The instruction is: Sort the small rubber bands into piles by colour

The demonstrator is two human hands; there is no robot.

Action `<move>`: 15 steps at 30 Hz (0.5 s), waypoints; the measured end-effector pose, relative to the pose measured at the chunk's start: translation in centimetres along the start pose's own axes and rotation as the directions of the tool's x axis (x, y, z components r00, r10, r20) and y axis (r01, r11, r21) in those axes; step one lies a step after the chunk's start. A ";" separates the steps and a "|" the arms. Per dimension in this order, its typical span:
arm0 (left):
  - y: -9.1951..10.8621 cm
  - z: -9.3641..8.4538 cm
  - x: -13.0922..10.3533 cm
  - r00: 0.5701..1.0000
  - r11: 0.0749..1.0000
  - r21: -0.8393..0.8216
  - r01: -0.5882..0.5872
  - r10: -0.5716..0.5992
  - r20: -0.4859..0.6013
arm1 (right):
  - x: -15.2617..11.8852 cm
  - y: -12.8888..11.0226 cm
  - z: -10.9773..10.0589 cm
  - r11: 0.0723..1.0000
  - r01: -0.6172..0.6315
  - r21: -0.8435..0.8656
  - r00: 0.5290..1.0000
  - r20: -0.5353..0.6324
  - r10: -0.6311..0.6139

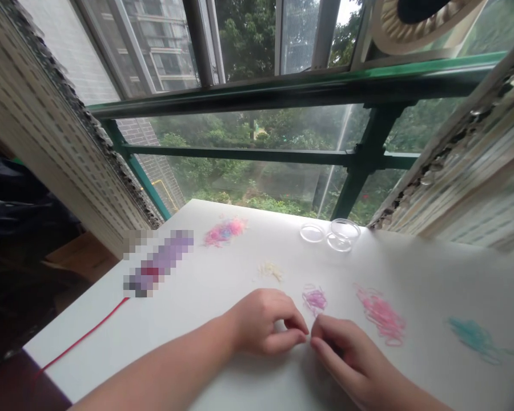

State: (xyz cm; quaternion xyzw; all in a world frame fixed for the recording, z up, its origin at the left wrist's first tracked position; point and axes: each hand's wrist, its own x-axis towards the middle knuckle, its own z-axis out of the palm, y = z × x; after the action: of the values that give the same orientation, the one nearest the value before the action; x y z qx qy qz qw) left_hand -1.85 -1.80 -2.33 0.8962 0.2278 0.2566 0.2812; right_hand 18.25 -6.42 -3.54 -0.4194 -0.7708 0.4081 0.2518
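Both my hands rest on a white table (432, 274), fingertips meeting near its front middle. My left hand (263, 322) has its fingers curled and pinched together; my right hand (342, 351) pinches towards it. Whatever sits between the fingertips is too small to make out. Just beyond the fingertips lies a small purple pile of thin rubber bands (314, 299). To its right is a pink pile (382, 315), and farther right a teal pile (475, 338). A small pale yellow pile (271, 270) lies behind my left hand.
A mixed pink and blue pile of bands (225, 231) lies at the back. Clear round plastic containers (330, 234) stand at the far edge by the window. A blurred purple object (159, 262) with a red cord (85, 335) lies at the left.
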 end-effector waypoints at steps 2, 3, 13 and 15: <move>0.0 -0.1 0.0 1.000 1.000 -0.015 0.006 -0.006 0.001 | 0.0 0.0 0.0 1.000 -0.007 0.002 1.000 -0.002 0.007; 0.0 -0.2 0.0 1.000 1.000 -0.025 0.007 -0.007 0.004 | 0.0 -0.1 -0.1 1.000 -0.009 0.004 1.000 -0.005 0.009; 0.2 -0.2 0.0 0.999 0.998 -0.039 0.052 -0.052 -0.014 | 0.0 -0.1 -0.1 0.999 -0.029 0.017 1.000 -0.001 0.030; 0.1 -0.2 0.0 0.999 0.998 -0.039 0.050 -0.051 -0.010 | 0.0 -0.2 -0.1 0.999 -0.032 0.023 1.000 0.002 0.032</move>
State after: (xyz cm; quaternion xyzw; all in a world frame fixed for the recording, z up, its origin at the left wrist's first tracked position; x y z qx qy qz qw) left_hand -1.92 -1.84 -2.10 0.8831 0.2468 0.2587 0.3039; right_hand 18.25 -6.38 -3.32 -0.4283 -0.7596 0.4211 0.2495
